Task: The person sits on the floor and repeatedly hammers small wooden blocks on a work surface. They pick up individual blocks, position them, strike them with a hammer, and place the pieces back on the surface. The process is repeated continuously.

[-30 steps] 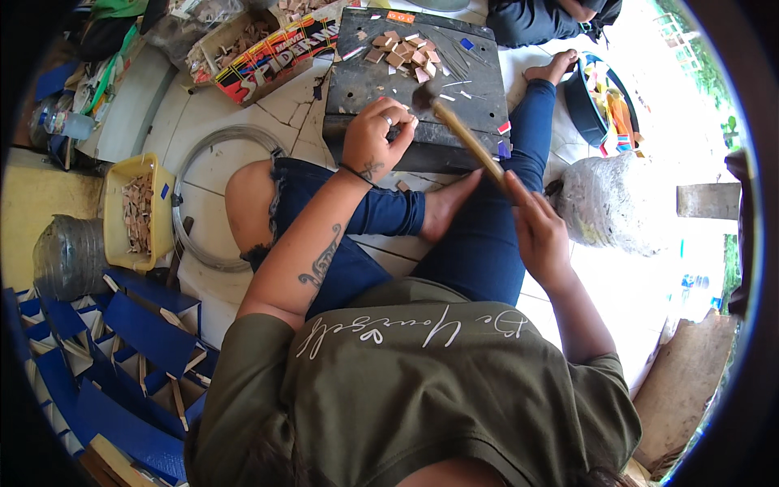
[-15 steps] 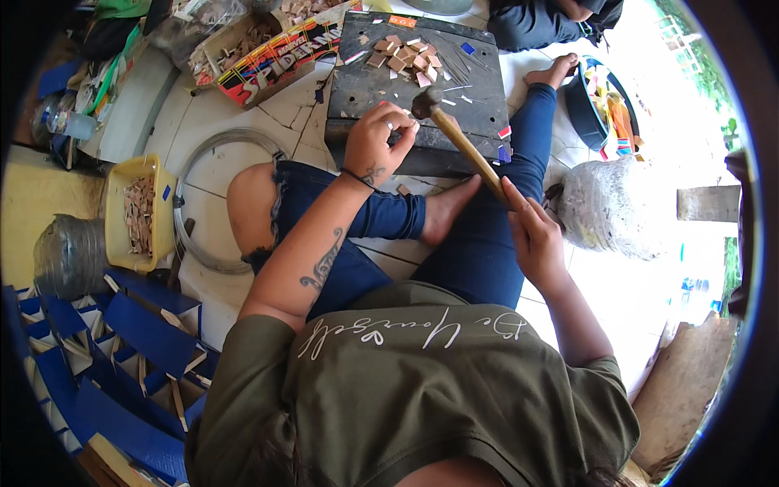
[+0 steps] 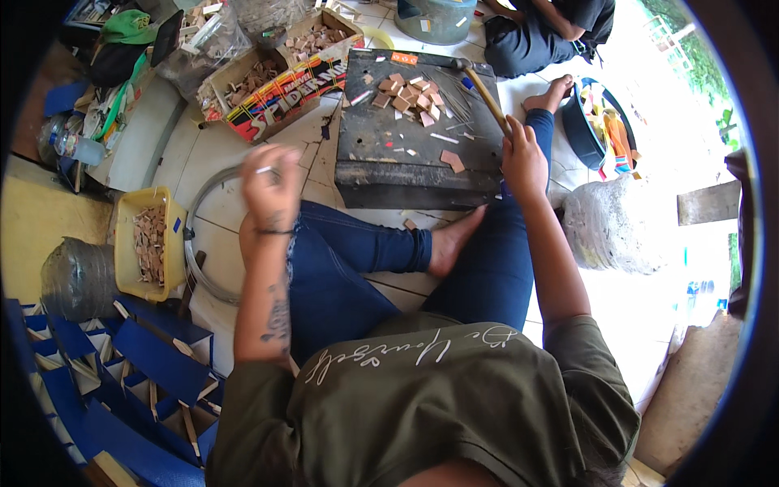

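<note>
My right hand point(image 3: 525, 162) is wrapped round the wooden handle of a hammer point(image 3: 487, 96), whose dark head reaches over the far right corner of a black block-like work surface point(image 3: 365, 150). On that block lie a heap of small brown wooden pieces point(image 3: 403, 101), several thin wires point(image 3: 461, 104), white scraps and a loose brown piece point(image 3: 452, 161) near its front edge. My left hand point(image 3: 274, 185) is raised left of the block, over the wire coil, fingers curled and smeared by motion. Something small and pale shows at its fingers; I cannot tell whether it is a ring or a held piece.
A wire coil point(image 3: 199, 264) and a yellow tub point(image 3: 123, 258) of small wooden pieces lie at left. Blue divided boxes point(image 3: 154, 345) fill the lower left. A cardboard box point(image 3: 284, 91) stands far left; a dark basin point(image 3: 590, 144) and another person point(image 3: 527, 40) are far right.
My left hand has drawn away from the block to the left. My right hand has carried the hammer forward to the far right corner. The view has shifted slightly.
</note>
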Demonstrator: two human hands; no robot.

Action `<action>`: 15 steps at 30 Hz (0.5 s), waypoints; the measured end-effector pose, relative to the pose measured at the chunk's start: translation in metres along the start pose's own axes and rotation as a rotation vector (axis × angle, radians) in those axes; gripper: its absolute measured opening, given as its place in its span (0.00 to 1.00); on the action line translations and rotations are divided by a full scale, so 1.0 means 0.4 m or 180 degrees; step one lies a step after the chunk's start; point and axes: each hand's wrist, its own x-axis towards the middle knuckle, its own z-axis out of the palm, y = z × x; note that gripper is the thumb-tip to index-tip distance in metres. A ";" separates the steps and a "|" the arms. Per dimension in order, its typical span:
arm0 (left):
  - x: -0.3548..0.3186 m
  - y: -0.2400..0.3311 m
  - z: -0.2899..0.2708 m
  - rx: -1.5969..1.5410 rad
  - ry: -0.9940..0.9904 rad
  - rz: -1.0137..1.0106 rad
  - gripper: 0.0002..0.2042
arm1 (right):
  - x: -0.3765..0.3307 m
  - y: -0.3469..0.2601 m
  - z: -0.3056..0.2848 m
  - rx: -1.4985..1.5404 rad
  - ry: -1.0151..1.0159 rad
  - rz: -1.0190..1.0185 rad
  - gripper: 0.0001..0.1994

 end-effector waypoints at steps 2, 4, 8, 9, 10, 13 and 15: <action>-0.007 -0.181 -0.158 0.0516 0.0276 -0.0432 0.05 | 0.005 -0.004 0.022 0.0005 -0.0146 0.0183 0.20; -0.007 -0.367 -0.354 0.1577 0.0249 -0.0499 0.05 | 0.005 -0.011 0.026 -0.0383 0.0195 -0.0166 0.20; -0.034 -0.612 -0.654 0.2210 0.0107 -0.2316 0.14 | 0.063 -0.034 0.016 -0.0186 0.0223 -0.0584 0.20; -0.045 -0.640 -0.696 0.2886 -0.0041 -0.2497 0.17 | 0.088 -0.041 0.015 -0.0065 0.0166 -0.0760 0.19; -0.053 -0.666 -0.711 0.2962 -0.0098 -0.2813 0.19 | 0.118 -0.049 0.019 -0.0209 0.0006 -0.0807 0.17; -0.038 -0.703 -0.654 0.2767 0.0250 -0.2430 0.22 | 0.195 -0.082 0.052 -0.0283 -0.0508 -0.0672 0.15; 0.003 -0.685 -0.577 0.1853 0.0264 -0.2134 0.26 | 0.225 -0.103 0.086 -0.0369 -0.0600 -0.0496 0.12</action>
